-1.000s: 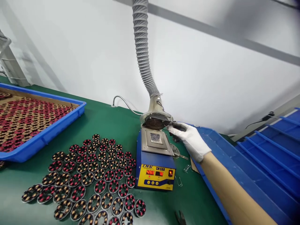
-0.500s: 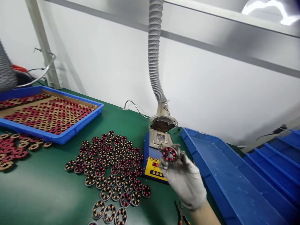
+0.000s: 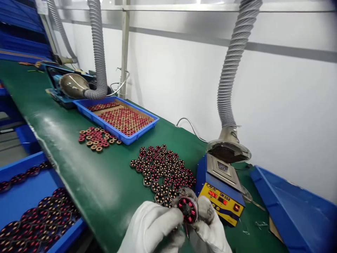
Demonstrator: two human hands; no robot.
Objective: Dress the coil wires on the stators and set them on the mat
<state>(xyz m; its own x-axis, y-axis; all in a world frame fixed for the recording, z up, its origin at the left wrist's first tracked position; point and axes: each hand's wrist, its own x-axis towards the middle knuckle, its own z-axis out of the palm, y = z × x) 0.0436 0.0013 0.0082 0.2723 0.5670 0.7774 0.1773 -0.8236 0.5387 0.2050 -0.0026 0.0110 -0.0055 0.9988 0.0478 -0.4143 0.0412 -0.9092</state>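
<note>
A round motor stator [image 3: 187, 210] with red windings in a dark ring is held upright, facing me, near the lower middle. My right hand [image 3: 212, 225], in a white glove with blackened fingertips, closes around its right side and top. From the left, my left hand [image 3: 155, 225], also gloved, pinches its left edge. Thin wires hang below the stator. Just beyond the hands lies a cluster of similar stators [image 3: 164, 165], red and copper coloured, on the green table [image 3: 105, 189]. Part of the left fingers is hidden beneath the stator.
A blue solder pot [image 3: 221, 193] with a lit yellow panel stands behind my right hand, under an extraction hose [image 3: 231, 73]. At right lies a blue tray [image 3: 297, 207]. Another blue tray [image 3: 127, 138] holds rows of bare stators; a lower-left blue bin [image 3: 23, 207] holds finished-looking ones.
My view has swung left. The stator has gone from being held up by my right hand alone before the solder pot to lower down, between both hands. My left hand has come into view.
</note>
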